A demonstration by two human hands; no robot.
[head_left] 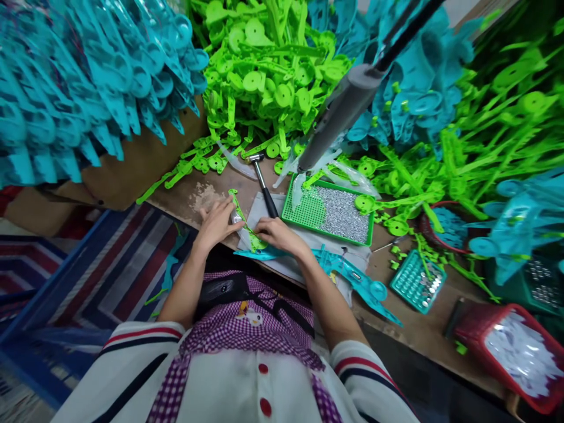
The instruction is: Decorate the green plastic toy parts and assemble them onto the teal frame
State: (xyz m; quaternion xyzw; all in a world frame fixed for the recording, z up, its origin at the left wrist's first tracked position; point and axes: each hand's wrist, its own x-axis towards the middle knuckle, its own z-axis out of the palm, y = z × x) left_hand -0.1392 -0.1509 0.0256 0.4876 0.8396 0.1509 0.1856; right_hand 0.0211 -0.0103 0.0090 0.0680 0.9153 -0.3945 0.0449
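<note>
A narrow bright-green plastic part [254, 239] lies at the table's front edge, between my two hands. My left hand [215, 224] holds its upper stretch, the fingers along one side and the thumb near the middle. At the lower end my right hand [278, 235] has its fingers curled against the part; whatever sits under those fingertips is hidden. Just beyond the right hand rests a hammer [263, 185] with a black grip. A long turquoise plastic part [352, 276] lies under and beside my right forearm.
A green tray [304, 216] of small metal pieces stands behind my right hand. A grey hanging tool [337, 114] comes down over it. Green parts [264, 76] and turquoise parts [110, 76] are heaped behind. A teal tray [418, 281] and red bin [520, 352] stand at right.
</note>
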